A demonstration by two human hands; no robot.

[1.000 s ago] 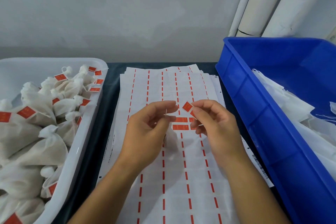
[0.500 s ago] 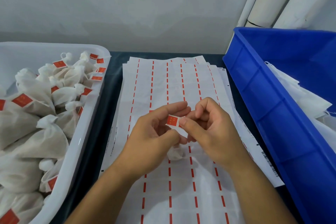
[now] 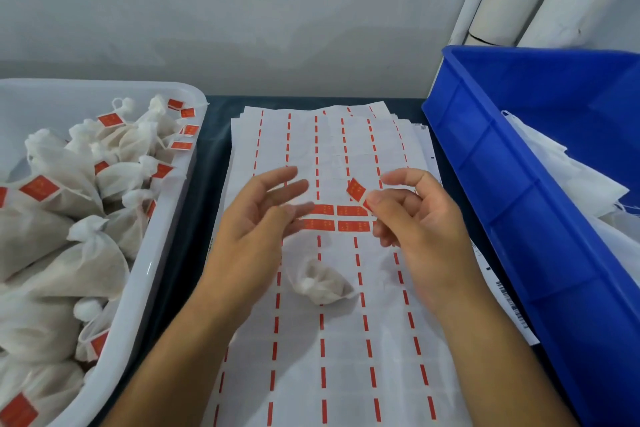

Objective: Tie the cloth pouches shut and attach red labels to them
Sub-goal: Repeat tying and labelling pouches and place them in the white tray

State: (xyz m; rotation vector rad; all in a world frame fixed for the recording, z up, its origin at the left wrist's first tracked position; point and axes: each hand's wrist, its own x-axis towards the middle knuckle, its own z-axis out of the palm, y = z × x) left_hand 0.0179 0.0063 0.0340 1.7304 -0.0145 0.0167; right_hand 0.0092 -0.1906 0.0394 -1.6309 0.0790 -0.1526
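My right hand [image 3: 420,218] pinches a red label [image 3: 355,189], its lower corner hidden behind my thumb. My left hand [image 3: 258,218] is spread, blurred. The pouch [image 3: 320,282] lies on the label sheets [image 3: 346,374] between my wrists.

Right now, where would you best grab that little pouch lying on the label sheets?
Pinch the pouch at its gathered neck, toward its left end, coming from above: it lies flat on the label sheets, and the cinched neck is its narrowest part. The left hand is free.
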